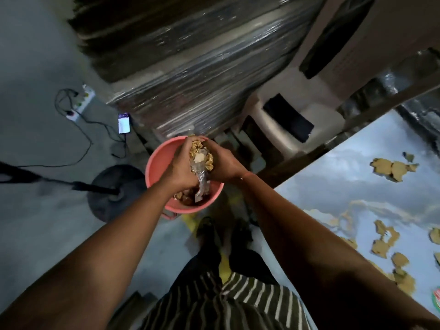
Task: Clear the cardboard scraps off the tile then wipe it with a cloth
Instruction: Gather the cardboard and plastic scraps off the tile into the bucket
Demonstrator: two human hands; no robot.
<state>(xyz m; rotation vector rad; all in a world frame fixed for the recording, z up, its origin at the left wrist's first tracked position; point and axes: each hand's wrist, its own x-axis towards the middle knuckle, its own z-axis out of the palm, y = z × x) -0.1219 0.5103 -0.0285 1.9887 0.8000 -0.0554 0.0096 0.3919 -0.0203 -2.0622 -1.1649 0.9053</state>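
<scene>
Left hand point(177, 167) and right hand point(222, 164) cup light, loose cardboard scraps point(202, 154) over pink bucket point(152, 163); scoop from underneath.

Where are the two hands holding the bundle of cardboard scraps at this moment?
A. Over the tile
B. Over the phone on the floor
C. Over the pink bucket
C: both the left hand and right hand cup the scraps directly above the pink bucket.

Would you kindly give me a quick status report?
Left hand and right hand cup cardboard scraps over pink bucket. More scraps on tile. Nothing blocking.
</scene>
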